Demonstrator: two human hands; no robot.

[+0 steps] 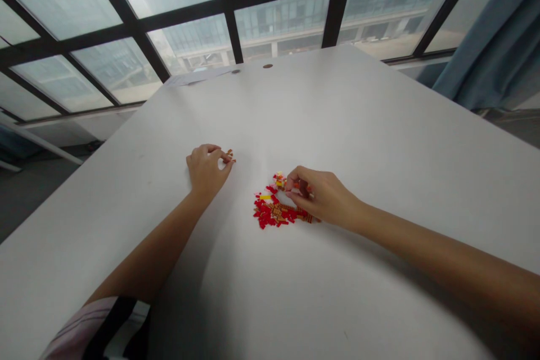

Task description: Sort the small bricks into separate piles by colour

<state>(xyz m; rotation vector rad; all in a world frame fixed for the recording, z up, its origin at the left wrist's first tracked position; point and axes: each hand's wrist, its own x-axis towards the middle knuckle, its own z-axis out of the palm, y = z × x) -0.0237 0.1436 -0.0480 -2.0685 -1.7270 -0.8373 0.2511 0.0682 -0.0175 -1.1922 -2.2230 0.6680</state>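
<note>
A small heap of tiny building pieces (273, 211), mostly red with some orange, brown and yellow, lies near the middle of the white table (295, 118). My right hand (323, 197) rests at the heap's right edge, fingers curled and pinched on a small orange piece (296, 184). My left hand (206, 170) lies to the left of the heap, apart from it, fingertips pinched on a small orange-brown piece (229, 155) just above the tabletop.
A sheet of paper (198, 76) lies at the table's far left edge, near two round holes (267, 66). Large black-framed windows stand beyond the table, and a blue curtain (498, 39) hangs at the right. Floor shows past the left edge.
</note>
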